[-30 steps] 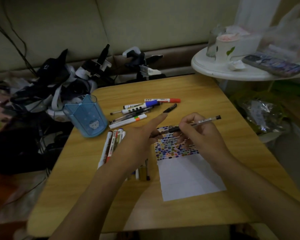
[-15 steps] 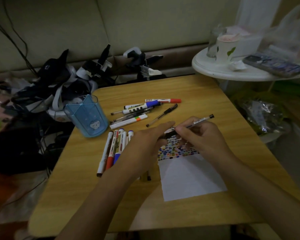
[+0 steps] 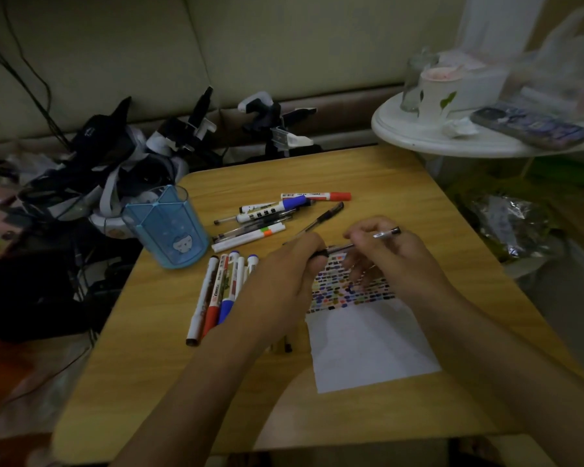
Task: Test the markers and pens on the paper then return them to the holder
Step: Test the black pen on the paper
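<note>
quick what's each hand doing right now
Left hand: holding the cap end of the pen.
Right hand: holding the pen's barrel.

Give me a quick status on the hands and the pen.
Right hand holding pen; left hand gripping its capped end. Both above paper. Holder far left, loose markers between.

The tip of the pen point(image 3: 381, 236) is hidden by the left hand point(image 3: 292, 264), part of the paper's point(image 3: 368, 345) coloured marks is covered by both hands, and the marker labels are too blurred to be read.
</note>
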The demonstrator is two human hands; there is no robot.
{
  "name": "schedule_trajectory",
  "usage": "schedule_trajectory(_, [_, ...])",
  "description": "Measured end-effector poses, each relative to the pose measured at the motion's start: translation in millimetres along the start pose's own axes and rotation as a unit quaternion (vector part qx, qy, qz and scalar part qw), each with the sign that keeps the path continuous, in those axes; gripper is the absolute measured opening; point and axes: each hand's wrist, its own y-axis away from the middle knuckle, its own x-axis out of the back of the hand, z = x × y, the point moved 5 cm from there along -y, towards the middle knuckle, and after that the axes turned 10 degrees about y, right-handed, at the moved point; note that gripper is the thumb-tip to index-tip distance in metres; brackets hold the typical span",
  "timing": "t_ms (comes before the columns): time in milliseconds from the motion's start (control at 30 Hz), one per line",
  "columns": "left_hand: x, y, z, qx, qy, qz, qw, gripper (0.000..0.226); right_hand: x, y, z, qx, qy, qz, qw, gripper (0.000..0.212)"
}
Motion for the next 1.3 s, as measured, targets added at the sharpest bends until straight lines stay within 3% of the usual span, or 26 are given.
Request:
schedule_trajectory(167, [0,2,-5,0.03,-0.019,-0.015,0.999,0.009,7,-1,3,0.02,0.023,0.017,0.999,0.011])
schedule_trajectory(800, [6,-1,-6,0.069,-0.049,-0.027,0.996,0.013,2,0,6,0.027,0.086,0.038,0.995,0.027])
schedule_trajectory(1167, [10,-2,3,0.05,-0.085,-0.029,0.995,0.012,-4,5,7,0.016,0.032,0.034,0.999,0.043])
schedule_trajectory(1300, [14,1,0,-0.001,-0.043,-0.004,0.999,0.019,-3,-2,6,0.0,0.045,-0.003,0.999,0.035])
